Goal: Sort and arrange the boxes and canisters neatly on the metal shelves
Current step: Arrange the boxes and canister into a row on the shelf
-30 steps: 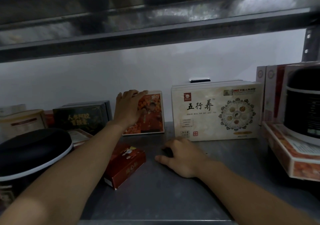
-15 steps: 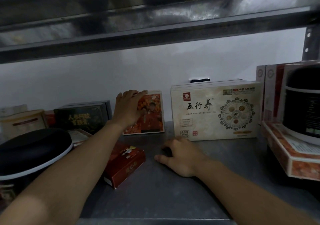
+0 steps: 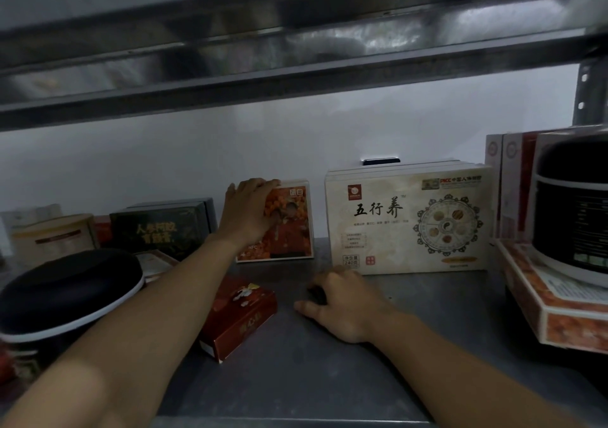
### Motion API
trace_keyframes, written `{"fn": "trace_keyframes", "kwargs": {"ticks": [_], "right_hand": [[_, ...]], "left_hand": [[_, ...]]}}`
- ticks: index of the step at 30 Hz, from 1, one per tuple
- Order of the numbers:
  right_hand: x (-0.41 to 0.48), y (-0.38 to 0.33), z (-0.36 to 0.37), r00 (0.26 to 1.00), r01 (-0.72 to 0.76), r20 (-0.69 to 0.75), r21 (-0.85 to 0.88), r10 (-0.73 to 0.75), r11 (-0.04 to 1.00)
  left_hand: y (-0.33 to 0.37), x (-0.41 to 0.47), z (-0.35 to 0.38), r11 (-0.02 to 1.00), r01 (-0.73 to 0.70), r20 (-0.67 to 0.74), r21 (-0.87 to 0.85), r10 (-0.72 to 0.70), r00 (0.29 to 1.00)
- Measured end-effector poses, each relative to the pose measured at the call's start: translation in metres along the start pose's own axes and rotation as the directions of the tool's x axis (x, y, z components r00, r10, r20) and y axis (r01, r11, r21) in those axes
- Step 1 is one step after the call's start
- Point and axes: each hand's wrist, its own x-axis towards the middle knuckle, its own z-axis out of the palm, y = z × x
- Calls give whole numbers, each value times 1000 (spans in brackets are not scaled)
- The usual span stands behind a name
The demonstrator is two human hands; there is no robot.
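Reaching forward, left hand [image 3: 246, 210] grips orange box [image 3: 292, 226].

Along the back edge of the shelf [image 3: 329, 378] runs a plain white wall [image 3: 230, 157], full width, paler at the right and dimmer toward the left. Right of centre, tight against that wall, a small dark glossy object [image 3: 381, 161] shows only its top strip, too little to identify. At the far right corner, a grey perforated upright [image 3: 584, 92] rises.
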Motion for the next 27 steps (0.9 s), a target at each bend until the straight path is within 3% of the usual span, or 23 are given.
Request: {"fn": "trace_keyframes", "kwargs": {"ticks": [10,19,27], "right_hand": [[-2,-4,-4,1000,-4,-1,17,4,1000],[-9,-7,-17,998,-59,-28,49,60,997],[-35,-8,-36,968,-76,-206,303,143,950]], "left_hand": [[12,-4,-13,997,68,-10,-45,-69,998],[44,-51,-51,914,122,-90,-387,-169,981],[68,-103,-71,795,190,-23,-576,-248,969]]}}
